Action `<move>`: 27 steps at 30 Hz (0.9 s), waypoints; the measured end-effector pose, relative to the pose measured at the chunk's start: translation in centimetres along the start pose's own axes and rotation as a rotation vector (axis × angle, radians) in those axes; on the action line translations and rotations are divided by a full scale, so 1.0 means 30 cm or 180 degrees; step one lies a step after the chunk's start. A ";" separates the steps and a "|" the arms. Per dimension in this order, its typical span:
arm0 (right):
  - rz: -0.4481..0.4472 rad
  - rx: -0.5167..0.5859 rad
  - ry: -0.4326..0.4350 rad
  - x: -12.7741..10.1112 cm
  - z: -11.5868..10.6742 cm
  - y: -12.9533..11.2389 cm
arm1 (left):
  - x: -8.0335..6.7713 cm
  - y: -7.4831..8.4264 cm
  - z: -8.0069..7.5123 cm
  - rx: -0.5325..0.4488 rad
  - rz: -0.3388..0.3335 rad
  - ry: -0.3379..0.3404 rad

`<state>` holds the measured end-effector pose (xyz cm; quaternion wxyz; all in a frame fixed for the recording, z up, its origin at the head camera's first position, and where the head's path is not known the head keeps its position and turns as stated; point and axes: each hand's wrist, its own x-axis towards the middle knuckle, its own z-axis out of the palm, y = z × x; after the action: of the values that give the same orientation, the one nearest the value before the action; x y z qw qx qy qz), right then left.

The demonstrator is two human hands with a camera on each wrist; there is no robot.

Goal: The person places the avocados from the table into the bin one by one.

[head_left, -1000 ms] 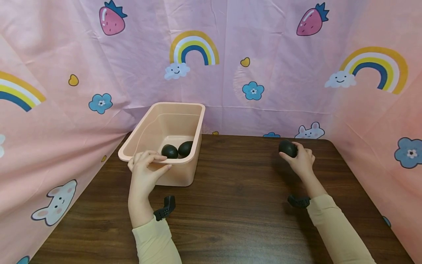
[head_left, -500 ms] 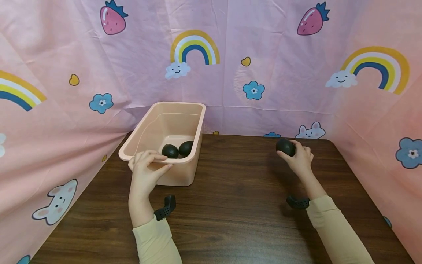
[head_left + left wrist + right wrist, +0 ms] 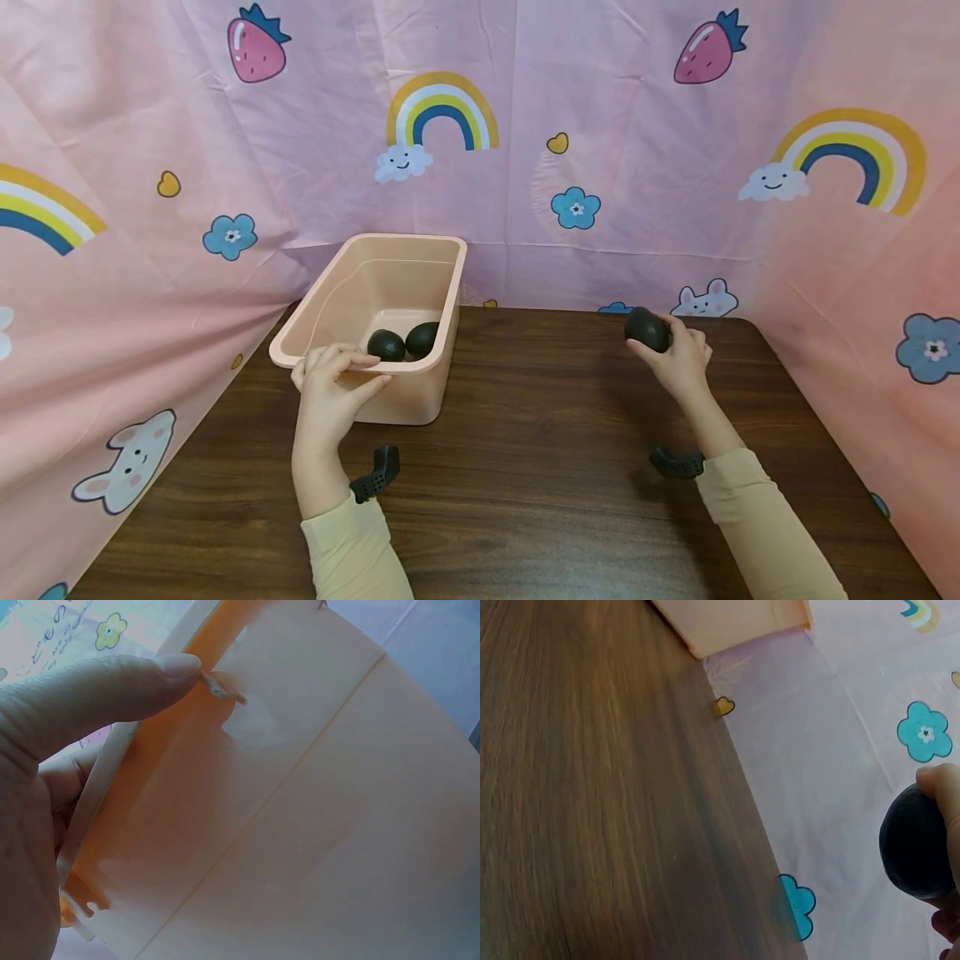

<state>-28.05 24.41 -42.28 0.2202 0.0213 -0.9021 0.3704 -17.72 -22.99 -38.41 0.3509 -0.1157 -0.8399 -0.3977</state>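
A dark avocado (image 3: 647,330) is gripped between the thumb and fingers of my right hand (image 3: 682,358), held above the right rear of the table. The right wrist view shows the same avocado (image 3: 915,844) at its right edge. My left hand (image 3: 330,392) pinches the near rim of a peach plastic bin (image 3: 405,392), thumb outside and fingers over the rim. Up close in the left wrist view are the thumb (image 3: 112,694) and the bin's outer wall (image 3: 300,802). Inside the bin, two dark avocados, one on the left (image 3: 386,344) and one on the right (image 3: 422,339), lie near its front.
The bin stands on a dark wooden table (image 3: 540,467), left of centre. A pink and lilac printed cloth (image 3: 630,167) hangs behind the table and along both sides. Black wrist mounts, left (image 3: 377,473) and right (image 3: 677,462), stick out from the forearms.
My right hand has shifted slightly left and a little up, carrying the avocado. The left hand and the bin stay where they were.
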 end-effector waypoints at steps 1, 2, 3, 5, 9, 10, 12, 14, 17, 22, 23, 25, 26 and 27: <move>-0.0008 0.0023 0.0012 -0.001 0.000 -0.004 | 0.001 0.001 0.000 0.0001 -0.0002 -0.0001; -0.0014 0.0044 0.0029 -0.002 0.000 -0.009 | 0.001 0.001 0.000 0.0004 -0.0002 -0.0001; -0.0025 0.0063 0.0042 -0.004 0.000 -0.014 | 0.002 0.001 -0.001 0.0001 -0.0004 -0.0003; -0.0037 0.0087 0.0055 -0.006 -0.002 -0.024 | 0.002 0.000 -0.001 0.0004 -0.0012 -0.0009; -0.0049 0.0105 0.0040 -0.011 -0.006 -0.051 | 0.002 -0.001 -0.001 0.0010 -0.0028 -0.0025; -0.0047 0.0104 0.0036 -0.011 -0.007 -0.057 | 0.002 -0.001 -0.001 0.0011 -0.0028 -0.0026; -0.0050 0.0107 0.0026 -0.012 -0.009 -0.071 | 0.002 0.000 -0.001 0.0009 -0.0030 -0.0026; -0.0060 0.0107 0.0023 -0.014 -0.010 -0.083 | 0.002 0.001 -0.002 0.0006 -0.0030 -0.0022; -0.0091 0.0134 0.0026 -0.017 -0.012 -0.103 | 0.002 0.002 -0.002 -0.0003 -0.0026 -0.0016; -0.0148 0.0205 0.0009 -0.023 -0.011 -0.127 | 0.003 0.002 -0.001 -0.0016 0.0006 0.0005; -0.0156 0.0220 0.0004 -0.023 -0.010 -0.130 | 0.003 0.002 -0.001 -0.0018 0.0013 0.0010; -0.0174 0.0246 0.0000 -0.024 -0.009 -0.137 | 0.003 0.002 -0.001 -0.0026 0.0021 0.0017; -0.0185 0.0253 0.0003 -0.024 -0.008 -0.142 | 0.003 0.003 -0.001 -0.0030 0.0025 0.0018; -0.0199 0.0263 0.0008 -0.025 -0.008 -0.148 | 0.003 0.003 -0.001 -0.0034 0.0028 0.0019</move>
<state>-26.39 21.27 -39.52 0.2316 0.0581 -0.8847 0.4004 -17.72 -22.95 -38.30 0.3545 -0.1201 -0.8362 -0.4009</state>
